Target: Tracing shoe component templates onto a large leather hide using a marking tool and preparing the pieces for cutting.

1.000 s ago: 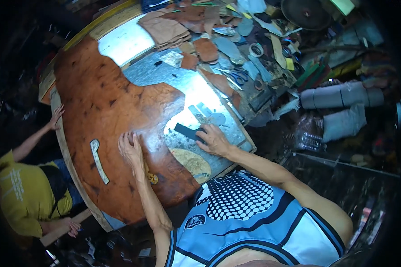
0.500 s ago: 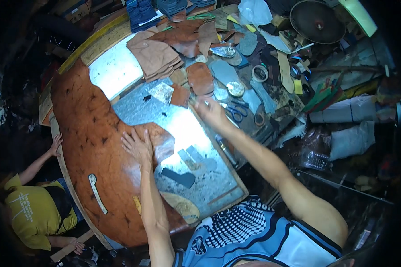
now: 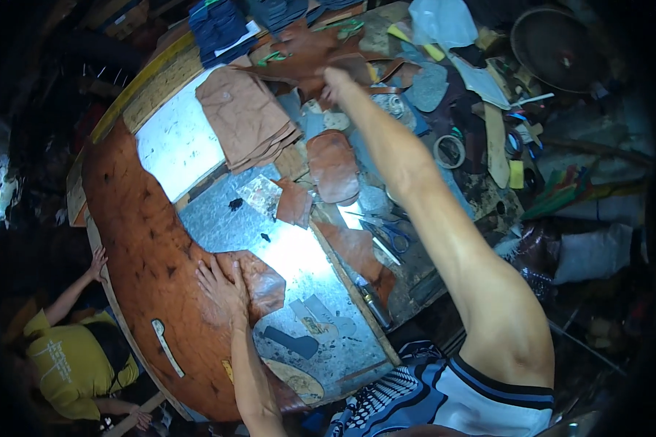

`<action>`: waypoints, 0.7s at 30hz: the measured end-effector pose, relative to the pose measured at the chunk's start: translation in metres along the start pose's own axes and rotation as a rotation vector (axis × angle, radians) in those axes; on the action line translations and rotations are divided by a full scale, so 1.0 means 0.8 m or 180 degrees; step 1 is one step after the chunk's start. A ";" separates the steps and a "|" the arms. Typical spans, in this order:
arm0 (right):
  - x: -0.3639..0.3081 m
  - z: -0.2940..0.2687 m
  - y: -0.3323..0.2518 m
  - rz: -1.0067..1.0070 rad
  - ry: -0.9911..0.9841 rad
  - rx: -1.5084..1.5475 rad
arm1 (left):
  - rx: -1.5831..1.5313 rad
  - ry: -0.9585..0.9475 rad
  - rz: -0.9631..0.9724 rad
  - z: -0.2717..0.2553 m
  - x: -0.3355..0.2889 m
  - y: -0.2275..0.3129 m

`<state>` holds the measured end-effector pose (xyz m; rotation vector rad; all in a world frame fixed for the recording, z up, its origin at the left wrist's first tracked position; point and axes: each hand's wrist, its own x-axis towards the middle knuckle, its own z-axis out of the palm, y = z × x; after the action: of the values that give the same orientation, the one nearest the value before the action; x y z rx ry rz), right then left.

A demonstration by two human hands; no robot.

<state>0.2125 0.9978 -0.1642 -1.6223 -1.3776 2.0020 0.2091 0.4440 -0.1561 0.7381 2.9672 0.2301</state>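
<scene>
In the head view, your left hand (image 3: 222, 291) lies unclenched and spread on the brown hide (image 3: 146, 240) covering the left side of the worktable (image 3: 215, 220), while your right hand (image 3: 334, 89) is stretched out at the brown leather scraps (image 3: 302, 54) beside the tan leather stack (image 3: 242, 120), its grip impossible to tell.

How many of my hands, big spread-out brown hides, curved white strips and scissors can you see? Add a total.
Left hand and right hand: 2
Big spread-out brown hide: 1
Curved white strip: 1
Scissors: 1
Total: 5
</scene>
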 end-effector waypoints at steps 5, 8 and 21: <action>0.117 -0.185 -0.103 -0.0749 0.0975 -0.1191 | -0.0182 -0.0051 0.0238 0.020 0.012 0.041; 0.105 -0.186 -0.087 -0.1154 0.0875 -0.1074 | 0.0119 -0.0080 0.0000 0.003 0.004 0.002; -0.125 -0.060 0.025 -0.2009 0.0153 -0.4875 | 0.0023 -0.0049 0.0042 0.010 0.007 0.005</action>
<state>0.2971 0.9453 -0.1123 -1.1111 -3.1356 0.3310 0.2067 0.4512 -0.1636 0.7569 2.9511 0.2136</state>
